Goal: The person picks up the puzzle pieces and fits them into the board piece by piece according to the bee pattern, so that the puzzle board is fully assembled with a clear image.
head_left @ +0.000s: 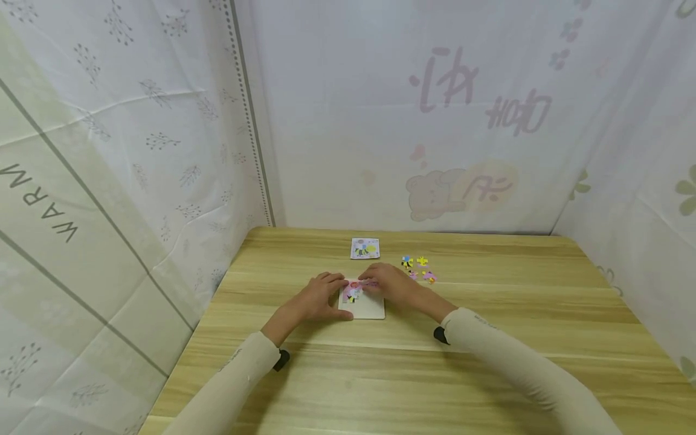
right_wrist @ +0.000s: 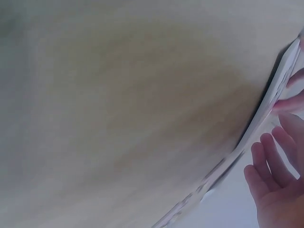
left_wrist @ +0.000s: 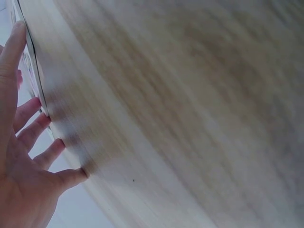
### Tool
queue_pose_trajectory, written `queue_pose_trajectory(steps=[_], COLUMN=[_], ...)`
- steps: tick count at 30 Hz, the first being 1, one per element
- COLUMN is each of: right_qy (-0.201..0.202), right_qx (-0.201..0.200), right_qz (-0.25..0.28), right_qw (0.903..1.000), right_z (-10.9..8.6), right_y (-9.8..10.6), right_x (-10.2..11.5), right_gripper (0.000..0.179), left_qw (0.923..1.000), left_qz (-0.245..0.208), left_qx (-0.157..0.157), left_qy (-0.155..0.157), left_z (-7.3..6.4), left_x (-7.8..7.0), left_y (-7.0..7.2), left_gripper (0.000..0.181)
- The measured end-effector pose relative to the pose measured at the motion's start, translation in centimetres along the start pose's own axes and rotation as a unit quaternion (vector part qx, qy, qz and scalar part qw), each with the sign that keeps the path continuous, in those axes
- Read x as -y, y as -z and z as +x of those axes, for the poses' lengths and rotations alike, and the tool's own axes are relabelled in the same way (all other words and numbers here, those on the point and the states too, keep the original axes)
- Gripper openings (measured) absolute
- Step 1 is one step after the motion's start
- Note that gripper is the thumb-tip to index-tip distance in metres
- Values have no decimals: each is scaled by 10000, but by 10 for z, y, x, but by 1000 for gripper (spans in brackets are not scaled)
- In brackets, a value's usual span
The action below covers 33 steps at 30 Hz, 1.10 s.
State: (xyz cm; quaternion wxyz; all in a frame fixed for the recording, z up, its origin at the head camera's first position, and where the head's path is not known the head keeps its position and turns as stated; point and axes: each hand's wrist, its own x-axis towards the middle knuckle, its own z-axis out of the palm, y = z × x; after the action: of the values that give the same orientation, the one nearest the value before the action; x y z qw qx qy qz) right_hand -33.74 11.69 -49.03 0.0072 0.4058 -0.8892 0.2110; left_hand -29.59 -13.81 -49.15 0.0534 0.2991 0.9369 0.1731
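A white square puzzle board (head_left: 371, 309) lies on the table with joined pink, yellow and black puzzle pieces (head_left: 351, 295) on its upper left part. My left hand (head_left: 321, 297) spans the board's left side, thumb at the lower edge and fingers by the upper left corner. In the left wrist view, the left fingers (left_wrist: 29, 129) are spread and fairly straight. At the board's upper right, my right hand (head_left: 393, 283) pinches a pink puzzle piece (head_left: 372, 283), partly hidden by its fingers. The right wrist view shows the right fingers (right_wrist: 267, 164) bent beside the board's edge.
Several loose puzzle pieces (head_left: 422, 261) lie right of the board. A picture card (head_left: 365, 248) with a bee on it lies behind the board. Printed curtains (head_left: 337, 121) hang around the wooden table (head_left: 489, 362) at the back and sides.
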Motion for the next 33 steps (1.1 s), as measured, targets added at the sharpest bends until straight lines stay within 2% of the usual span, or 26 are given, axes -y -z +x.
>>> queue_pose_trajectory(steps=[8,15,17,23,33], right_qy=[-265,-1062,-1181,-1045,-1310], right_qx=[-165,-288,-312,-413,-266], right_qz=[-50,234,198,-330,29], right_qw=[9995,9937,9923,9931,9910], right_z=[-8,-20,-23,-29,-39], right_y=[14,28,30,34,46], right_x=[-26,-48,-56,-80,-95], right_gripper=[25,26,28,31,32], left_qw=[10000,10000,9999,9999,10000], left_qz=[68,-66,-105,-138,-40], left_qx=[33,18,41,39,73], left_qy=[19,45,57,22,36], left_z=[0,-2,-2,-2,0], left_x=[1,0,-1,0,3], left_y=[-1,1,1,2,-1], left_gripper=[89,89,89,89,90])
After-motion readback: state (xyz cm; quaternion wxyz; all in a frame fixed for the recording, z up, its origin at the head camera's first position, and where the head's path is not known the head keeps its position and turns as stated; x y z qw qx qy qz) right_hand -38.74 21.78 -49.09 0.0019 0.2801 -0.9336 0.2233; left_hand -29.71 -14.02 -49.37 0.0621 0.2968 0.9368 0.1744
